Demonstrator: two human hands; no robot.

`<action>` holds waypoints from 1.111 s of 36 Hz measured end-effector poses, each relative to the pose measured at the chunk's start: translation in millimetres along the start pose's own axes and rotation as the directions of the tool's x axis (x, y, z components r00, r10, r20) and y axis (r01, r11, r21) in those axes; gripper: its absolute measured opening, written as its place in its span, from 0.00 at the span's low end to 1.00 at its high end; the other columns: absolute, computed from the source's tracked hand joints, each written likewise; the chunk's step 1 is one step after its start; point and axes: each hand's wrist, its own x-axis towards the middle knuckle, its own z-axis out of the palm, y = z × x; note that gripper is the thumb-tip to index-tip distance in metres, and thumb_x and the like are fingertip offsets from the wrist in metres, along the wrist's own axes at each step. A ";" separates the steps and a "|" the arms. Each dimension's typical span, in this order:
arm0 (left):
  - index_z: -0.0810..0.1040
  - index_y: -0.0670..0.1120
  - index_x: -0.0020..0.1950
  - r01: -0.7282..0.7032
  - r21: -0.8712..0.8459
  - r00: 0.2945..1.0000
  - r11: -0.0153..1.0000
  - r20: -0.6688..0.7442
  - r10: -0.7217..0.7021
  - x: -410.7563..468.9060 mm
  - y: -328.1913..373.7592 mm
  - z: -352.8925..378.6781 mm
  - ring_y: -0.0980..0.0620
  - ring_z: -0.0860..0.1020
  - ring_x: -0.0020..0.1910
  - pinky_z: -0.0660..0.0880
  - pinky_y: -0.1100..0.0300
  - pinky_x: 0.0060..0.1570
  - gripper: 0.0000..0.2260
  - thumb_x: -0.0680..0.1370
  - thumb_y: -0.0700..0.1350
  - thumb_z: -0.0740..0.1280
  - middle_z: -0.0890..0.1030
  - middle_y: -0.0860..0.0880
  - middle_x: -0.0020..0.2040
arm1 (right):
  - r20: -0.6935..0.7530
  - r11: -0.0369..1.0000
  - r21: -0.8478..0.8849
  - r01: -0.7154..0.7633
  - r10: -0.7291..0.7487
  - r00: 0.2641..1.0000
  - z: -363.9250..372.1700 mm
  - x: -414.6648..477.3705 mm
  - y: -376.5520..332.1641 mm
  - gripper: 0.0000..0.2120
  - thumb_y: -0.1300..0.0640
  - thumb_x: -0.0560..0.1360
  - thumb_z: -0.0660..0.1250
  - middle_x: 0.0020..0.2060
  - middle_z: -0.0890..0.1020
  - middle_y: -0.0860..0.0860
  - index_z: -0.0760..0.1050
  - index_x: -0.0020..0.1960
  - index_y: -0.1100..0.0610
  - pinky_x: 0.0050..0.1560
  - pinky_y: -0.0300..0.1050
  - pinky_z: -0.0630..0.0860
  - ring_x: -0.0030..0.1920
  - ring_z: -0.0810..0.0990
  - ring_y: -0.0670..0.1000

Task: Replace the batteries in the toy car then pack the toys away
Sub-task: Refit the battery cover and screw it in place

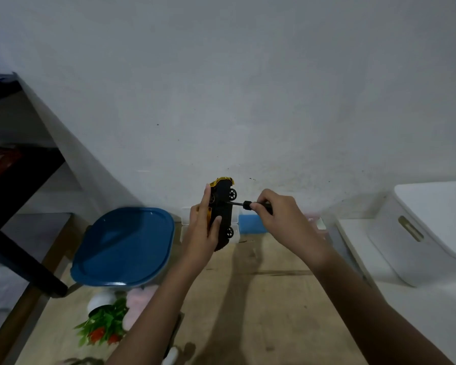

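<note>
A gold toy car with a black underside is held up on end in front of the wall, its underside facing right. My left hand grips it from the left, thumb across the chassis. My right hand holds a black-handled screwdriver whose tip touches the car's underside between the two wheels seen on the right. A clear plastic box and a blue block lie on the wooden table behind the car, partly hidden by my hands.
A blue-lidded container stands at the left of the table. A tipped white pot with a green and red fake plant and a pink soft toy lie near the front left. A white bin stands on the right. A dark frame is far left.
</note>
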 end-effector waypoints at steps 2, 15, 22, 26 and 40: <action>0.43 0.64 0.70 -0.015 0.028 1.000 1.000 0.005 0.015 -4.2 -3.1 2.8 0.60 0.70 0.46 0.68 0.62 0.48 0.29 0.81 0.44 0.58 0.68 0.46 0.61 | 0.023 0.991 0.091 -0.095 0.093 0.995 0.5 -3.5 3.5 0.11 0.54 0.77 0.62 0.34 0.75 0.51 0.74 0.45 0.62 0.29 0.34 0.64 0.32 0.71 0.47; 0.45 0.64 0.73 -0.139 0.112 0.990 0.984 -0.001 0.140 -7.4 -4.0 36.3 0.65 0.65 0.48 0.62 0.71 0.48 0.31 0.80 0.42 0.60 0.68 0.46 0.62 | 0.435 0.371 0.696 -0.615 0.464 0.772 -3.0 -14.8 49.9 0.10 0.58 0.79 0.59 0.29 0.71 0.52 0.71 0.42 0.61 0.19 0.30 0.60 0.21 0.63 0.41; 0.41 0.65 0.71 -0.036 0.069 0.999 0.997 0.000 0.036 -1.4 6.1 56.5 0.63 0.70 0.47 0.68 0.66 0.47 0.30 0.81 0.47 0.58 0.65 0.48 0.62 | 0.525 0.148 0.750 -0.645 0.461 0.715 -7.8 -13.7 69.5 0.11 0.58 0.79 0.59 0.30 0.71 0.52 0.73 0.43 0.63 0.18 0.31 0.63 0.19 0.67 0.41; 0.41 0.68 0.70 0.069 0.024 0.997 0.997 0.034 -0.070 -2.1 6.0 69.7 0.66 0.71 0.47 0.69 0.74 0.41 0.30 0.81 0.49 0.58 0.67 0.50 0.56 | 0.428 0.313 0.735 -0.602 0.474 0.769 -7.1 -14.2 87.7 0.12 0.58 0.79 0.60 0.29 0.72 0.53 0.73 0.39 0.61 0.20 0.32 0.64 0.21 0.68 0.42; 0.62 0.48 0.72 0.392 0.496 0.879 0.775 0.045 -0.474 -34.2 -19.4 145.4 0.47 0.76 0.56 0.73 0.55 0.48 0.26 0.77 0.56 0.62 0.73 0.48 0.59 | 0.332 0.376 0.623 -0.686 0.667 0.667 -8.1 -51.7 193.8 0.11 0.60 0.79 0.59 0.30 0.72 0.54 0.73 0.39 0.59 0.27 0.37 0.64 0.28 0.67 0.48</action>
